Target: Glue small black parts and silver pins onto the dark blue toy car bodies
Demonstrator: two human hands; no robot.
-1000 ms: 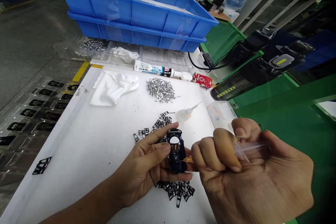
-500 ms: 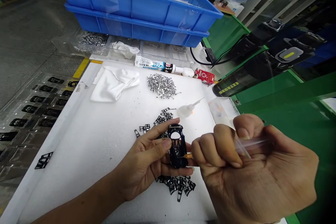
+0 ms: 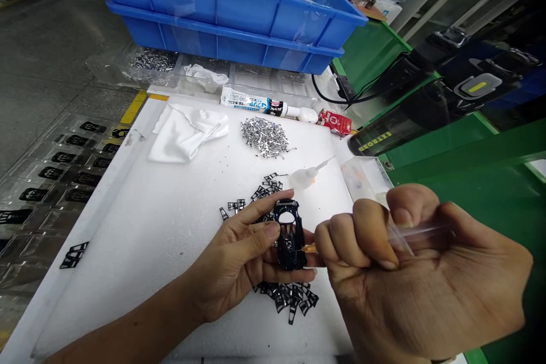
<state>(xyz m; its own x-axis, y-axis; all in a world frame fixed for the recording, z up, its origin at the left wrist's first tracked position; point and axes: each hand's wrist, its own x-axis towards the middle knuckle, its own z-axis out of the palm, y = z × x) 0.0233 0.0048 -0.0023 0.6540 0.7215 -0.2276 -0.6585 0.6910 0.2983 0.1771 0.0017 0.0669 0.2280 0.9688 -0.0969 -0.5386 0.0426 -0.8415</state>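
Between its thumb and fingers, my left hand (image 3: 239, 261) holds a dark, glossy toy car body shell (image 3: 292, 261), which has oval and slotted openings. My right hand (image 3: 409, 273) is closed around a clear plastic squeeze dropper (image 3: 426, 232). The dropper's thin orange needle tip (image 3: 309, 248) points left at the shell's right side; whether it touches cannot be made out. Small black framed parts (image 3: 294, 298) lie in a pile beneath my left hand, and more of them show just beyond it. A translucent squeeze bottle (image 3: 302, 178) with a thin spout lies behind the shell.
Silvery small parts (image 3: 264, 137) are heaped farther back, beside a white cloth (image 3: 187, 131). A glue tube (image 3: 251, 103) and a red box (image 3: 335, 121) line the back edge. Beyond stand blue bins (image 3: 230, 5). Clear trays (image 3: 51, 187) of black shells sit left; a black bottle (image 3: 392, 125) lies right.
My right hand has shifted slightly to the right, drawing the needle tip back a little toward the shell's edge. My left hand still holds the shell; the whole view has shifted slightly.
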